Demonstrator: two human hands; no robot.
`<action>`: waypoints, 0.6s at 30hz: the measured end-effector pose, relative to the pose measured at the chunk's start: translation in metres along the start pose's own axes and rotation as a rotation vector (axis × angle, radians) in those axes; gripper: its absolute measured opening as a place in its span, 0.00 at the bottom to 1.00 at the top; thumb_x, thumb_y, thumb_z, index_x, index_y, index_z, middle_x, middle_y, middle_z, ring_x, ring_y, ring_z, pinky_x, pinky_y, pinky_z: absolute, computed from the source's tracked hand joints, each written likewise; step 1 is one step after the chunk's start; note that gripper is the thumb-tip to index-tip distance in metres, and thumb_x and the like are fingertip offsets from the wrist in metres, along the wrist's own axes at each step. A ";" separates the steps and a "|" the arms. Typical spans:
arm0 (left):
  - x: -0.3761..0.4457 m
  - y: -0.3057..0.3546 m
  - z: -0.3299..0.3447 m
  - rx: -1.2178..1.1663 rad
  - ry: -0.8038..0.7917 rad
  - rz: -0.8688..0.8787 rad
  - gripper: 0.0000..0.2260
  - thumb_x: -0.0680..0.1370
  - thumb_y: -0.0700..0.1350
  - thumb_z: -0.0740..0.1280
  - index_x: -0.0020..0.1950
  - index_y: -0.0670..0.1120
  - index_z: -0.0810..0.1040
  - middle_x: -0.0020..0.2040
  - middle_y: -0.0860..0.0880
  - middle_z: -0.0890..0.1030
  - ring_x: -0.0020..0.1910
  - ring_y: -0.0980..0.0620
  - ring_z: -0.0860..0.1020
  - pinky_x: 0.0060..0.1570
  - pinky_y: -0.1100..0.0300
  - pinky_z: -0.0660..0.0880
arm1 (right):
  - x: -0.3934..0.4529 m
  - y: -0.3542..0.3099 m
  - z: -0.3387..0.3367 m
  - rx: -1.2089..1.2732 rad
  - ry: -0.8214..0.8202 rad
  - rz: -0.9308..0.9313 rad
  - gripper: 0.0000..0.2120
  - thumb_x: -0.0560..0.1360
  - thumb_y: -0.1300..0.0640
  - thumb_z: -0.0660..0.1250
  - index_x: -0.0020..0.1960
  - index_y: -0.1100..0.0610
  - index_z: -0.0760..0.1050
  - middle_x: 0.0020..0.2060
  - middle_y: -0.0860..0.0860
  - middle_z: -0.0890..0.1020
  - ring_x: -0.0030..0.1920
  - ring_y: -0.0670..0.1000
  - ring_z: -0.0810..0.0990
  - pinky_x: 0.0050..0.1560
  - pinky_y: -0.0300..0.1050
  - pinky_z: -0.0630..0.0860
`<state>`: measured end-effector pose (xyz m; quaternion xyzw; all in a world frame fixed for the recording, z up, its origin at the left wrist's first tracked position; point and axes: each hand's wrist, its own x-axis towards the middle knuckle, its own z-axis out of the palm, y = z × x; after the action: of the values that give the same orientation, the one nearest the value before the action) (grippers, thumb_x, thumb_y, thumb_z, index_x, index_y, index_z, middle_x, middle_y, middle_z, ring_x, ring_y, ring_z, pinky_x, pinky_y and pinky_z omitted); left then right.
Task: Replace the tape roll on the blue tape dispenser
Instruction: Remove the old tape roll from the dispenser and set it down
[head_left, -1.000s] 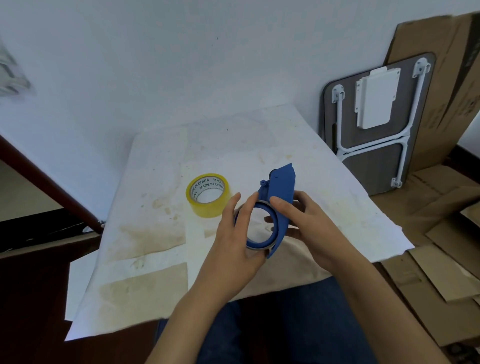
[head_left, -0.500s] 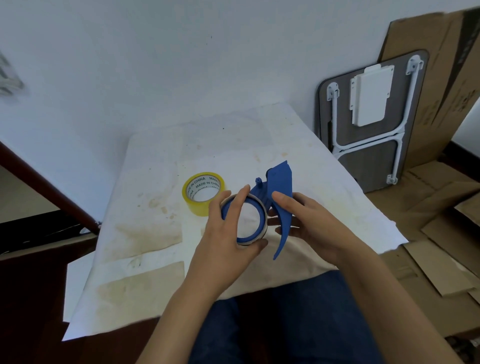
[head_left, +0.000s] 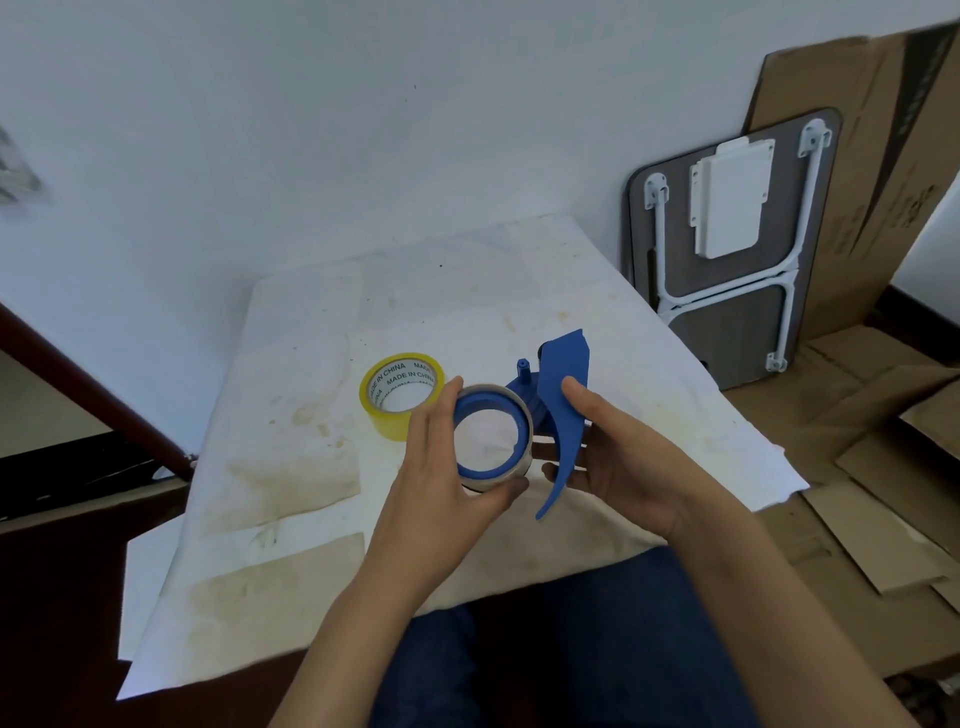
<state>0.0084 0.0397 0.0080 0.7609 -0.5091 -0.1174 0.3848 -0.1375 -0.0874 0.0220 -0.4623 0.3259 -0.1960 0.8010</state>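
I hold the blue tape dispenser above the table's near edge. My right hand grips its curved blue handle from the right, thumb on top. My left hand wraps around the dispenser's blue ring hub, which carries a thin whitish empty core. The ring sits pulled to the left of the handle body. A full yellow tape roll, printed "MADE IN CHINA" inside, lies flat on the table just behind my left fingers, touched by neither hand.
A stained white sheet covers the small table, which stands against a white wall. A folded table and cardboard sheets lean at the right. More cardboard lies on the floor. My lap in blue trousers is below.
The ring hub with the empty core has come away leftward from the handle body in my left hand. Both hands and the dispenser have shifted slightly left and up in view.
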 end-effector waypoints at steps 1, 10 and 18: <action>0.000 -0.002 0.000 0.002 0.000 -0.001 0.44 0.69 0.56 0.75 0.77 0.55 0.53 0.72 0.55 0.64 0.69 0.60 0.66 0.52 0.85 0.60 | 0.000 0.000 0.000 -0.006 -0.005 -0.002 0.26 0.66 0.42 0.69 0.59 0.55 0.78 0.50 0.53 0.84 0.47 0.53 0.85 0.50 0.49 0.82; 0.000 -0.013 0.006 -0.011 0.110 -0.051 0.40 0.65 0.60 0.74 0.73 0.52 0.63 0.65 0.53 0.66 0.65 0.61 0.67 0.63 0.54 0.73 | 0.000 0.002 0.010 -0.188 0.045 -0.134 0.22 0.72 0.53 0.72 0.65 0.53 0.74 0.57 0.49 0.83 0.54 0.48 0.84 0.52 0.45 0.82; 0.007 -0.006 -0.008 -0.259 0.199 -0.193 0.28 0.67 0.60 0.75 0.59 0.74 0.62 0.57 0.76 0.65 0.61 0.59 0.71 0.58 0.57 0.73 | 0.009 -0.002 0.018 -0.367 0.258 -0.314 0.22 0.70 0.53 0.76 0.61 0.50 0.73 0.55 0.44 0.82 0.55 0.46 0.81 0.53 0.45 0.79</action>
<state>0.0202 0.0383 0.0105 0.7581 -0.3736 -0.1427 0.5150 -0.1185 -0.0826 0.0273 -0.6158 0.3795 -0.3128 0.6156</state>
